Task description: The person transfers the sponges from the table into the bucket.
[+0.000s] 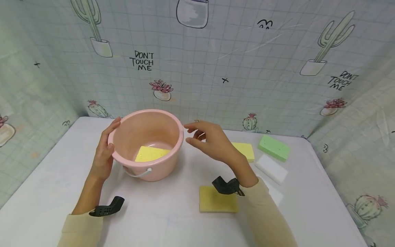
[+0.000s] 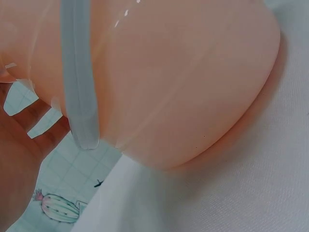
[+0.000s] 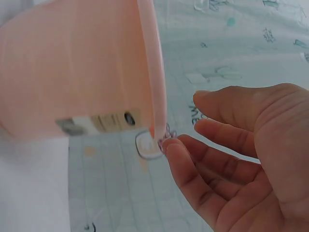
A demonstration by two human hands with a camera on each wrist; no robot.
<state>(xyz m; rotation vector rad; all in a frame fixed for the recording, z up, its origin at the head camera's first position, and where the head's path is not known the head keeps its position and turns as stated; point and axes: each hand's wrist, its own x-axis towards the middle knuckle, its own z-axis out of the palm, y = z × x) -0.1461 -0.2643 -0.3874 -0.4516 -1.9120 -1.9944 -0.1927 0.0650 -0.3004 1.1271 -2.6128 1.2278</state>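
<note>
A pink bucket stands on the white table, its white handle hanging down at the front. Inside, a yellow sponge lies at the bottom. My left hand rests against the left of the rim, fingers extended along the outside; in the left wrist view that hand shows partly behind the handle. Beside the rim's right side, my right hand is raised with loosely bent fingers and nothing between them. In the right wrist view, a fingertip of this hand is close to the rim; contact cannot be told.
A darker yellow sponge lies on the table, partly under the right forearm. Farther right are another yellow sponge, a green sponge and a white block. A patterned cloth hangs behind the table.
</note>
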